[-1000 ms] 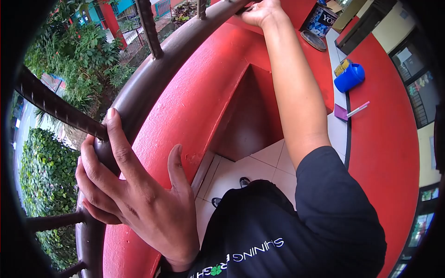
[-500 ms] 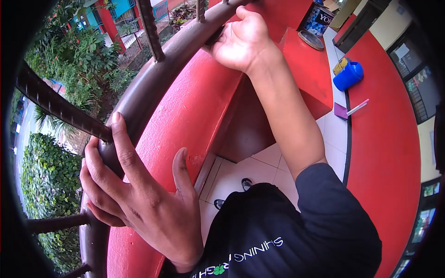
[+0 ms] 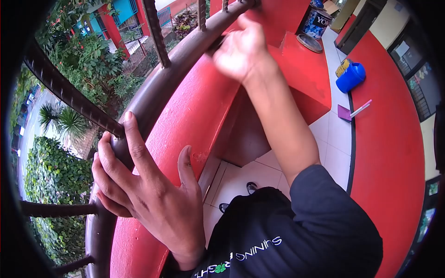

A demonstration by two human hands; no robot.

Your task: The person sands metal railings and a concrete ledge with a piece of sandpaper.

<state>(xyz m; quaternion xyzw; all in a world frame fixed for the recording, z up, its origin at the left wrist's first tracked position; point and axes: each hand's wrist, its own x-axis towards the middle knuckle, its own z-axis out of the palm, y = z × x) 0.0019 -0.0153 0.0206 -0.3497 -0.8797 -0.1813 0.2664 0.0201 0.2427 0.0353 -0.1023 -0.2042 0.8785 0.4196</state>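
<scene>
A dark brown metal rail (image 3: 157, 83) curves along the top of a red painted ledge (image 3: 185, 109). Resting on the rail at the foot of a ribbed bar (image 3: 76, 95), my left hand (image 3: 155, 190) has its fingers spread and its thumb apart over the ledge. Farther up, my right hand (image 3: 241, 53) is at the rail's side with the palm turned up, smeared by motion. Its fingers curl, and a small dark thing (image 3: 215, 45) shows at their edge against the rail; its kind cannot be made out.
A paint can (image 3: 316, 24) and a round lid (image 3: 309, 43) stand on the red block (image 3: 301, 69). On the tiled floor (image 3: 336, 134) are a blue container (image 3: 351, 78) and a purple dustpan (image 3: 344, 112). Plants (image 3: 55, 171) grow beyond the bars.
My right hand has shifted slightly down and left along the rail and is now blurred. My left hand keeps its place on the rail. The whole view has shifted a little.
</scene>
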